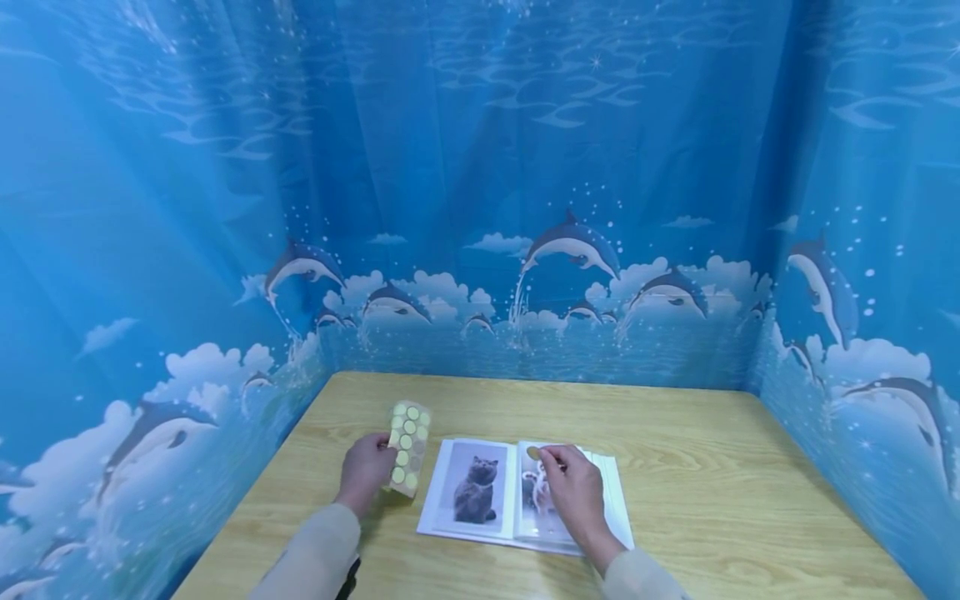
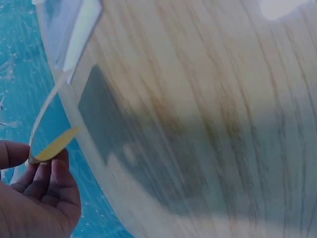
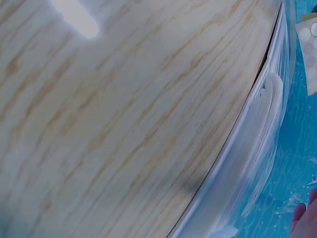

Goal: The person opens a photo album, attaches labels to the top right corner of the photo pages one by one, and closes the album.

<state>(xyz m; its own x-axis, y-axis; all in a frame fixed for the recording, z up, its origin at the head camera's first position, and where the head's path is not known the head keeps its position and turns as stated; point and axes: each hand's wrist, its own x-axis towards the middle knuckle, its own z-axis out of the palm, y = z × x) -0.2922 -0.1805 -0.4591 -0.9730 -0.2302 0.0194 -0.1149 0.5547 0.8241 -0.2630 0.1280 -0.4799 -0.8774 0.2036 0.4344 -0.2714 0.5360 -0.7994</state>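
My left hand (image 1: 363,473) pinches the edge of a sheet of round yellow stickers (image 1: 408,448), held up to the left of an open photo album (image 1: 513,492). Seen from the left wrist, the sheet (image 2: 55,145) is bent, gripped between thumb and fingers (image 2: 44,186). Over the album's right page, my right hand (image 1: 576,490) pinches a single round yellow sticker (image 1: 533,452) between thumb and forefinger. This hand partly hides the right page's photo of a pale animal (image 1: 540,487). A grey cat photo (image 1: 476,492) fills the left page. The right wrist view catches only some fingertips (image 3: 299,216).
The album lies on a wood-grain table (image 1: 697,467). A blue curtain (image 1: 465,167) printed with dolphins and clouds stands behind the table and along both sides. Several loose pages (image 3: 257,134) fan up at the album's edge in the right wrist view.
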